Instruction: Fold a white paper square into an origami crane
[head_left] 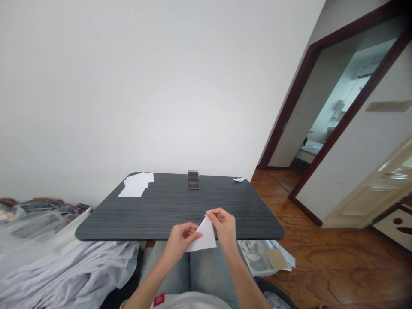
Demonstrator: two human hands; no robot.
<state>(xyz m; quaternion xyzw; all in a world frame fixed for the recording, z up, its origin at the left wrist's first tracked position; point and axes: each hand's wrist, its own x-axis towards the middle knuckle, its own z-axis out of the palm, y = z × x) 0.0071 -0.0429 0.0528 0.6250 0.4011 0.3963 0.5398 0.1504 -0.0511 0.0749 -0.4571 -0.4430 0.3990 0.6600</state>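
Observation:
Between my hands, at the table's near edge, is a white sheet of paper (205, 238) folded into a roughly triangular shape. My left hand (182, 240) pinches its left corner between thumb and fingers. At the top corner, my right hand (223, 221) grips the paper with thumb and fingertips. The paper is held up above my lap, and its lower edge hangs free. Several loose white sheets (135, 185) lie overlapping at the table's far left. A small folded paper figure (239, 180) sits at the far right corner.
The dark wood-grain table (154, 219) stands against a white wall. A phone (193, 179) leans upright at its back middle. White cloth (74, 270) is heaped at the left. Below right are a white box (257, 259) of odds and ends and a dark bin (275, 294). A doorway opens right.

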